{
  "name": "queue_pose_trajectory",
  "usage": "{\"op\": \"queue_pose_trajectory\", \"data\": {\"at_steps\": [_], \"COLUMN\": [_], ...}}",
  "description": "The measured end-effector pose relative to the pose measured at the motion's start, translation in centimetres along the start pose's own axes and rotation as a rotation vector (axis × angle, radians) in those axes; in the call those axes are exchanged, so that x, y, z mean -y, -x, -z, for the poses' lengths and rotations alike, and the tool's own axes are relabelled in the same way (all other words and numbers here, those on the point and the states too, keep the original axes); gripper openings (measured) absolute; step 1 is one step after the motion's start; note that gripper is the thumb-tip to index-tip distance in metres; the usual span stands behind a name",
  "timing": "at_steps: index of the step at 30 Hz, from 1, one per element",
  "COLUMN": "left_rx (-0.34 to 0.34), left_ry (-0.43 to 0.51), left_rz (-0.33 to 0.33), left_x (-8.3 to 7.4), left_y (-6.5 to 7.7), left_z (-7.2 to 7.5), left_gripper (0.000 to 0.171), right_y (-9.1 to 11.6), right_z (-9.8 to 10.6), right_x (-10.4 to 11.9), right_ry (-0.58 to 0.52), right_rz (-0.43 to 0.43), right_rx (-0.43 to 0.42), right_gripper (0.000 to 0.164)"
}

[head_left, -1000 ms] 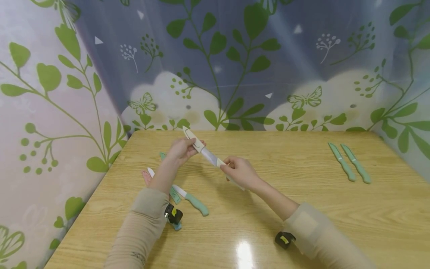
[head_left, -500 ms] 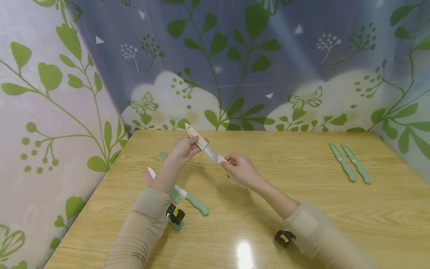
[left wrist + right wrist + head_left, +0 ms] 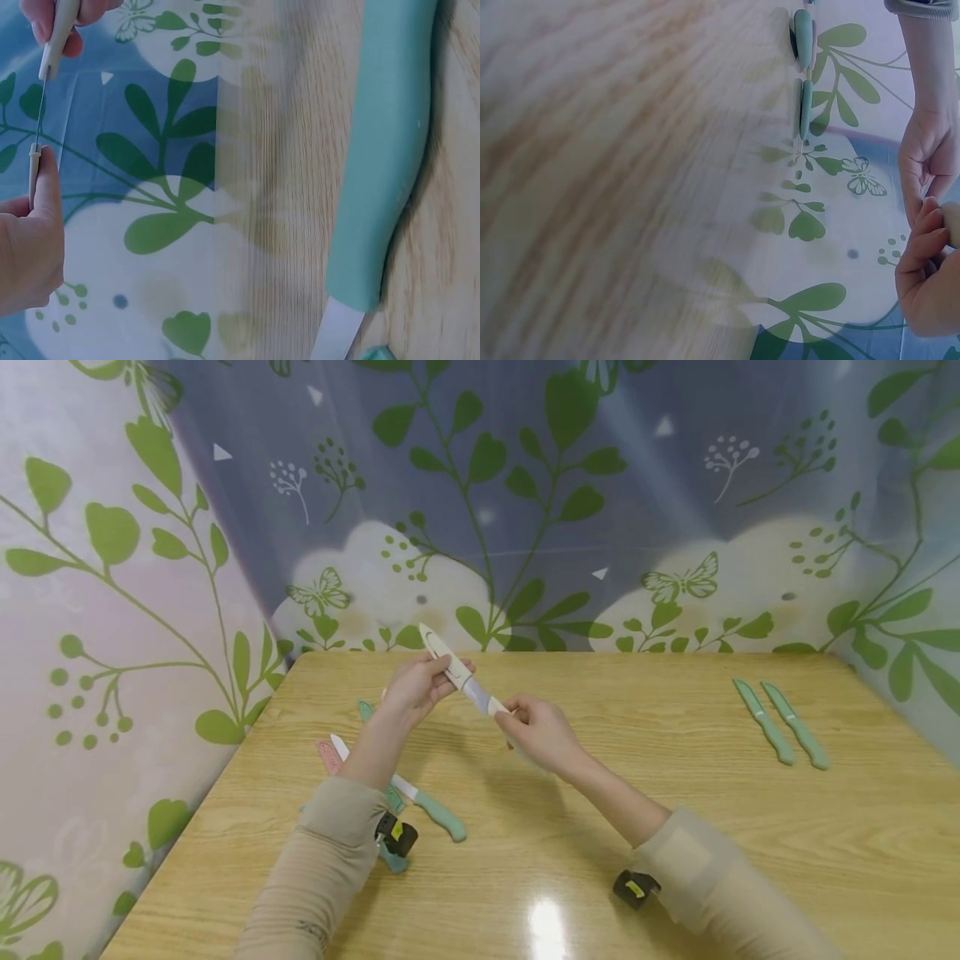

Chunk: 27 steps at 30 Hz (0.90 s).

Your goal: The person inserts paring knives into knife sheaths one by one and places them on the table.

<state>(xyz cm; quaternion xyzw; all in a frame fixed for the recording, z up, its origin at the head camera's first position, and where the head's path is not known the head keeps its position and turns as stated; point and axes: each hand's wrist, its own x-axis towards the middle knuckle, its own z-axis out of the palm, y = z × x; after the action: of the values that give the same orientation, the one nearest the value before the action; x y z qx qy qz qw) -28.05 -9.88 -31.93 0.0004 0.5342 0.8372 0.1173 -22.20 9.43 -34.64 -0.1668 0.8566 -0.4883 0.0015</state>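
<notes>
My left hand [image 3: 416, 689] pinches a cream blade sheath [image 3: 433, 645] between thumb and fingers, above the table. With the right hand [image 3: 542, 732] I grip the cream handle of a knife, mostly covered by my fingers. The knife's blade [image 3: 477, 695] sits partly inside the sheath, and a short bare stretch shows between the two hands. In the left wrist view the same thin blade [image 3: 40, 112] runs edge-on from the handle [image 3: 60, 34] down into the sheath's mouth. The right wrist view catches both hands at its edge, with the handle's end [image 3: 952, 223] showing.
A green-handled knife [image 3: 441, 816] lies near my left forearm, beside a green sheath [image 3: 394, 797]. A pink sheath [image 3: 328, 757], a white blade [image 3: 339, 746] and a blue handle [image 3: 393, 860] are partly hidden by that arm. Two green knives [image 3: 795, 727] lie at the right.
The left hand has moved slightly right and up with the sheath, and the right hand slightly up. Less bare blade shows between sheath and handle than before.
</notes>
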Motion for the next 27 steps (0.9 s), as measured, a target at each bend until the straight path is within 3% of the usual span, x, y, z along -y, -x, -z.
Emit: {"op": "queue_pose_trajectory", "data": {"at_steps": [27], "left_rx": [0.03], "left_ry": [-0.022], "left_rz": [-0.024], "left_x": [1.1], "left_y": [0.1], "left_z": [-1.2], "left_gripper": [0.041], "right_y": [0.2], "right_z": [0.4], "right_x": [0.3], "right_ry": [-0.01], "right_rz": [0.01], "right_rx": [-0.033], "right_gripper": [0.025]}}
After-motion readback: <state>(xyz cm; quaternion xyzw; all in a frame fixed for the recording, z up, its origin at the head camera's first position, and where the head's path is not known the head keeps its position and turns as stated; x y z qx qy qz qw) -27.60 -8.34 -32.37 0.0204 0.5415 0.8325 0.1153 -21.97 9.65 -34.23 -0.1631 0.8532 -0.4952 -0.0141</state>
